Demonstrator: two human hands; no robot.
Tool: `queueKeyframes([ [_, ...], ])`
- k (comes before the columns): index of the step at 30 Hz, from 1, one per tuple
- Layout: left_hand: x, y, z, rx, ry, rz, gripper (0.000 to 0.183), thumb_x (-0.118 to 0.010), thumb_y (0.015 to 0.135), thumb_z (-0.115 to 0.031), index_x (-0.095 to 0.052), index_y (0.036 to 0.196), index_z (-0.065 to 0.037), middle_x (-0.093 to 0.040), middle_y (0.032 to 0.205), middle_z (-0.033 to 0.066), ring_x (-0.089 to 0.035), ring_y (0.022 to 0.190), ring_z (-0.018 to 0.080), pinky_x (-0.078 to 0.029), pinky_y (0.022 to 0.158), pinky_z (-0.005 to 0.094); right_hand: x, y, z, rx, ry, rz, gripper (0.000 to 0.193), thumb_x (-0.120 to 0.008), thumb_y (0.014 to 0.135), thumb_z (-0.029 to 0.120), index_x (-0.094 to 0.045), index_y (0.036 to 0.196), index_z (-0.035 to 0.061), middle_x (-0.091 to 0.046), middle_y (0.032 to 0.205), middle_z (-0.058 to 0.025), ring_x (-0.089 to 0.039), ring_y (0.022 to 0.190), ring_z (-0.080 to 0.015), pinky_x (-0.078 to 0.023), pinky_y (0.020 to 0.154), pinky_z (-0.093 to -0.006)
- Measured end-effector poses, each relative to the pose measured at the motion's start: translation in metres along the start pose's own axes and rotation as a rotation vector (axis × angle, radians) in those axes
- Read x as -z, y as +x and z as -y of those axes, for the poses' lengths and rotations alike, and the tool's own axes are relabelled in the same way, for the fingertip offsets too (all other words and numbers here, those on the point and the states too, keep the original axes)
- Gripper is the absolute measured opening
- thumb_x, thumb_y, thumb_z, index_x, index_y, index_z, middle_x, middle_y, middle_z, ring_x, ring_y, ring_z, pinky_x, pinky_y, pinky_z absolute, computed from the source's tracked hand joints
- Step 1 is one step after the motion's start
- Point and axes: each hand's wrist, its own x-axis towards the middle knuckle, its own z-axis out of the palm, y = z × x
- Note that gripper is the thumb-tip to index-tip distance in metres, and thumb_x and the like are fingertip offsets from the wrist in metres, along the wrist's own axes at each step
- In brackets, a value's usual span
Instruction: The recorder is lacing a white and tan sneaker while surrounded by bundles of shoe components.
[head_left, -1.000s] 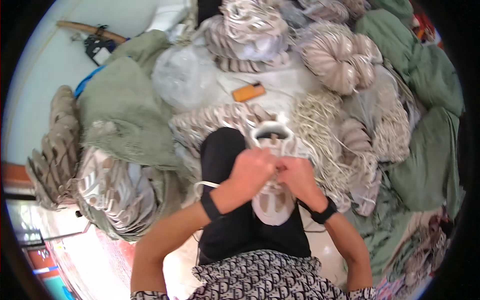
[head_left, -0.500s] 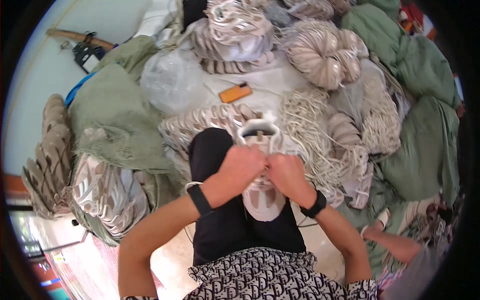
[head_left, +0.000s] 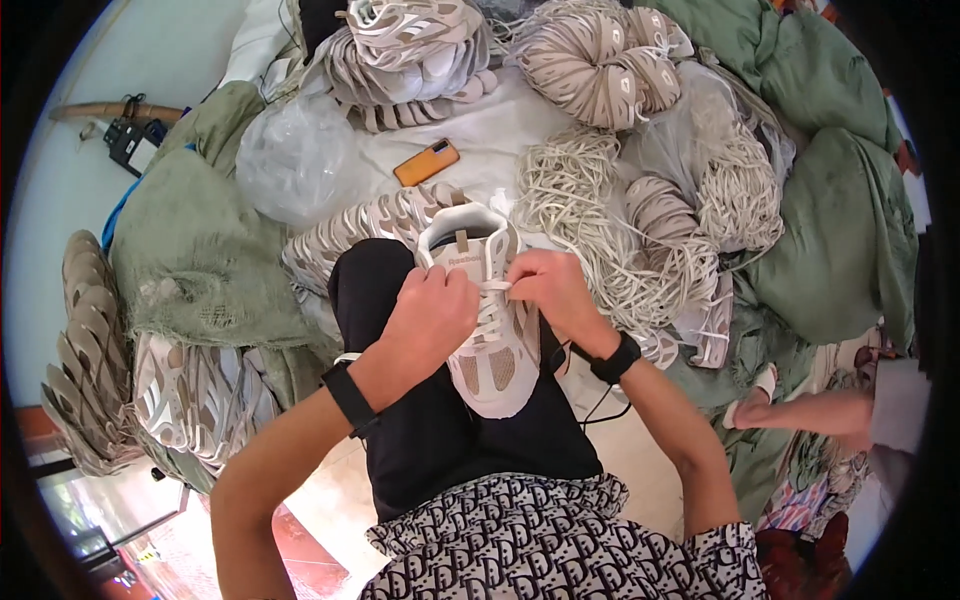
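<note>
White sheeting [head_left: 495, 100] spreads beyond the knees, ringed by heaped shoe parts [head_left: 415, 75] and green sacks [head_left: 200, 250]; I take my clock bearings from the shoe. Watching remotely, I have that pale shoe [head_left: 493, 380] on the lap, over black trousers [head_left: 470, 455], toe at six o'clock, probably so its lacing faces the hands. My left hand [head_left: 435, 310], at nine, and right hand [head_left: 557, 290], near three, pinch the white lace [head_left: 494, 286] in their fingertips just over the tongue, apparently to hold it taut. Room looks tightest at one to two, where a lace heap [head_left: 575, 190] lies near the right hand, and at ten, where stacked uppers [head_left: 365, 220] edge the left knee. An orange phone [head_left: 427, 162] lies at eleven, well apart. I judge the elbows swing most freely outward, at four and eight.
</note>
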Motion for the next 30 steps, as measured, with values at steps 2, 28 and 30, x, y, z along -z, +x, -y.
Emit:
queueKeyframes([
  [2,-0.003,-0.003,-0.003,0.017,-0.004,-0.001,0.01,-0.058,0.064,-0.01,-0.05,0.068,-0.008,-0.046,0.066,0.0052,-0.053,0.059,0.0189,-0.043,0.051,0.0317,0.002,-0.001,0.0,-0.057,0.107,0.032,0.006,-0.059,0.062,0.011,-0.059,0.064,0.0051,-0.057,0.063,-0.0076,-0.057,0.059,-0.0254,-0.045,0.054,-0.0356],
  [28,-0.003,0.002,0.004,0.033,-0.051,0.041,0.01,-0.056,0.067,-0.01,-0.046,0.068,-0.009,-0.05,0.056,0.003,-0.055,0.049,0.0173,-0.04,0.045,0.0296,0.015,0.01,-0.001,-0.073,0.125,0.027,0.006,-0.058,0.064,0.011,-0.059,0.063,0.0049,-0.057,0.057,-0.008,-0.054,0.05,-0.0209,-0.041,0.046,-0.0303],
  [30,0.003,0.006,0.009,0.018,-0.039,0.086,0.01,-0.056,0.068,-0.011,-0.046,0.068,-0.009,-0.049,0.056,0.0029,-0.055,0.05,0.0177,-0.04,0.045,0.0299,0.028,0.016,-0.003,0.101,-0.068,0.0,0.005,-0.058,0.063,0.008,-0.058,0.064,0.0036,-0.055,0.056,-0.0074,-0.054,0.05,-0.0203,-0.042,0.047,-0.03],
])
